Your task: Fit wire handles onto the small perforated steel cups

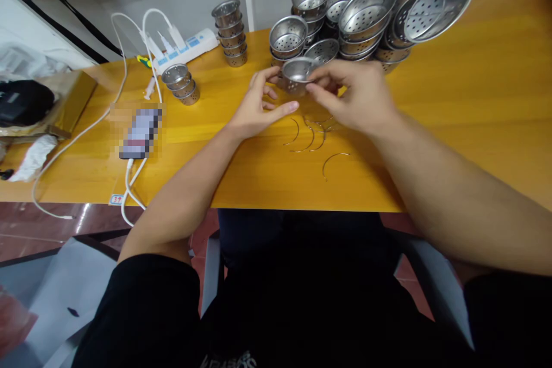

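A small metal cup (297, 73) is held just above the wooden table, in front of the stacked perforated cups. My right hand (351, 92) pinches its right rim between thumb and fingers. At its left side is my left hand (261, 103), fingers apart and curved, the index fingertip close to the cup; whether it touches cannot be made out. Several thin curved wires (313, 138) lie on the table below the hands, and one more curved wire (332, 160) sits nearer the front edge.
Tall stacks of perforated metal cups (366, 11) stand at the back right, with a wide tilted strainer (448, 6). Smaller stacks (230, 31) (183, 85) are to the left, near a power strip (187, 49), white cables and a phone (141, 132). The table's front edge (302, 207) is close.
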Tool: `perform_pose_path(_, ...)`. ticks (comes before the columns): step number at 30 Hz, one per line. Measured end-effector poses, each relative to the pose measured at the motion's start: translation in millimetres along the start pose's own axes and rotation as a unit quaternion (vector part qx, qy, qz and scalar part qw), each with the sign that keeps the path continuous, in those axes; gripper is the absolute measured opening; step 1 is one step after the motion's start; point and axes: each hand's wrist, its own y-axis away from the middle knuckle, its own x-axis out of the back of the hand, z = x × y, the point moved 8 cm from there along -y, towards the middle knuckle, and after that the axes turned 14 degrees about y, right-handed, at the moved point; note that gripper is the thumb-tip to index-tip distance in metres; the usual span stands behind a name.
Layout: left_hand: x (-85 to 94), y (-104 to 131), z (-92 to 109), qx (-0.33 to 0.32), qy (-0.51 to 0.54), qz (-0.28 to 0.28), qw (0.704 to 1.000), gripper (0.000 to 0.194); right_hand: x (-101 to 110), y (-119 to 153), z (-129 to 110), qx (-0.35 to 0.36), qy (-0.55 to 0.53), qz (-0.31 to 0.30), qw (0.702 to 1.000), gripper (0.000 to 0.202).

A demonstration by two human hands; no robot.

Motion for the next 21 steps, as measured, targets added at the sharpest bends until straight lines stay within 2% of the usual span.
perform_pose_path(2,0.8,-1,-7,0.005,0.009,0.006,1.000,0.115,10,-3,8,-0.014,0.011,0.025,1.000,0.051)
perform_pose_path(5,2.1,-2,-11,-0.001,0.009,0.002,1.000,0.107,14,-7,22,-0.029,-0.016,0.026,0.999,0.044)
perform_pose_path(10,1.1,-1,-15,0.002,-0.018,-0.027,0.999,0.102,13,-13,36,-0.026,-0.044,0.027,0.998,0.038)
perform_pose_path(16,3.7,-1,-17,-0.002,-0.016,-0.008,1.000,0.084,13,-20,49,-0.028,-0.034,0.045,0.998,0.043)
perform_pose_path(21,4.4,-2,-17,-0.013,-0.009,-0.015,1.000,0.083,6,-27,58,-0.025,-0.021,0.048,0.998,0.035)
